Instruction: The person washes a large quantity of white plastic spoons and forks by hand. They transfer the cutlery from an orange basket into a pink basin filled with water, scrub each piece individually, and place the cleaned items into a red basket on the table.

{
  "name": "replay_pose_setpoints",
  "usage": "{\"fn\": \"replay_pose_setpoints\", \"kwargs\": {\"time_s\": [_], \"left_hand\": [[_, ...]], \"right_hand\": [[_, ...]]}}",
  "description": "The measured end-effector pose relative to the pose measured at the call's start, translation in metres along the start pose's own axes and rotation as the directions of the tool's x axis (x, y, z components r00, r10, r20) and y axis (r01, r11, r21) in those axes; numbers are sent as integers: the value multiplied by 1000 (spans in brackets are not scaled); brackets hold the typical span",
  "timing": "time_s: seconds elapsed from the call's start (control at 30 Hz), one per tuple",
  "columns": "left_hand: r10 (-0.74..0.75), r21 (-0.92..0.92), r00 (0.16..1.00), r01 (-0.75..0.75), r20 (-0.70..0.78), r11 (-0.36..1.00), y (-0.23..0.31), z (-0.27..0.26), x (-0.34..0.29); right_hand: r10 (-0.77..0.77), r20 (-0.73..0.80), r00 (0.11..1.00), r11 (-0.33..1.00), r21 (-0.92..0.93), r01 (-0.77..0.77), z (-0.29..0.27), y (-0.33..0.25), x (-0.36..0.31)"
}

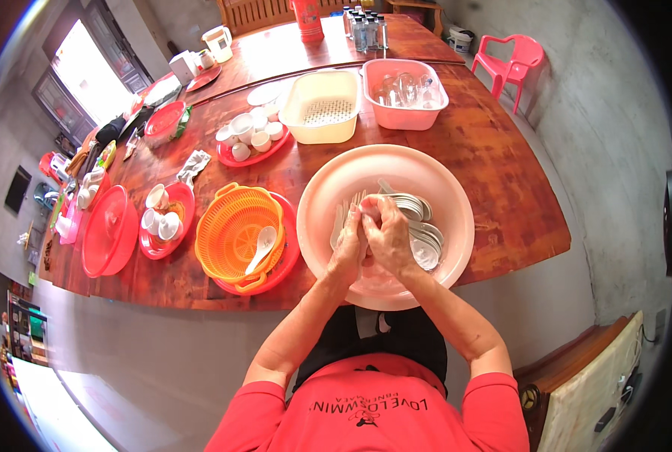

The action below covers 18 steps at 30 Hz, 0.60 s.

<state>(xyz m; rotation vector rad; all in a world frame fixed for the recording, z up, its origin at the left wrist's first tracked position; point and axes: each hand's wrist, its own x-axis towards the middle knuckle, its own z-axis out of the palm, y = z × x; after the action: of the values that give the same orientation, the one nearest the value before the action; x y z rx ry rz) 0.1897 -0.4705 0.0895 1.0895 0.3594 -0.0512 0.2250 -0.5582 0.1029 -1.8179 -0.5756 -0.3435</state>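
Both my hands are together over a large pale pink basin (317, 196) at the table's near edge. My left hand (348, 245) is closed, its fingers pressed toward the right. My right hand (388, 237) curls against it, thumb and fingers bent. Whatever lies between them is hidden. Inside the basin, stacked white spoons (426, 242) lie right of my hands, and several forks (357, 199) show just beyond them. To the left stands an orange colander (227, 207) on a red tray (291, 256). One white spoon (263, 245) leans inside it.
Farther back stand a cream tub (294, 98) with a perforated bottom and a pink tub (400, 119) of clear glasses. Leftward are red plates of white cups (242, 126), a red basin (114, 233) and a crumpled cloth (194, 164). Bottles (366, 34) stand at the far end.
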Motion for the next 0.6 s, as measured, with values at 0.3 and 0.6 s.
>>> {"fn": "replay_pose_setpoints", "kwargs": {"time_s": [0.3,0.6], "left_hand": [[-7,-410,999,21,35,912,-26,-23,24],[125,-521,968,8,219,853,-9,-9,11]], "right_hand": [[-90,138,986,991,107,75,-15,-10,-45],[48,-70,996,992,116,-40,3,2,20]]}}
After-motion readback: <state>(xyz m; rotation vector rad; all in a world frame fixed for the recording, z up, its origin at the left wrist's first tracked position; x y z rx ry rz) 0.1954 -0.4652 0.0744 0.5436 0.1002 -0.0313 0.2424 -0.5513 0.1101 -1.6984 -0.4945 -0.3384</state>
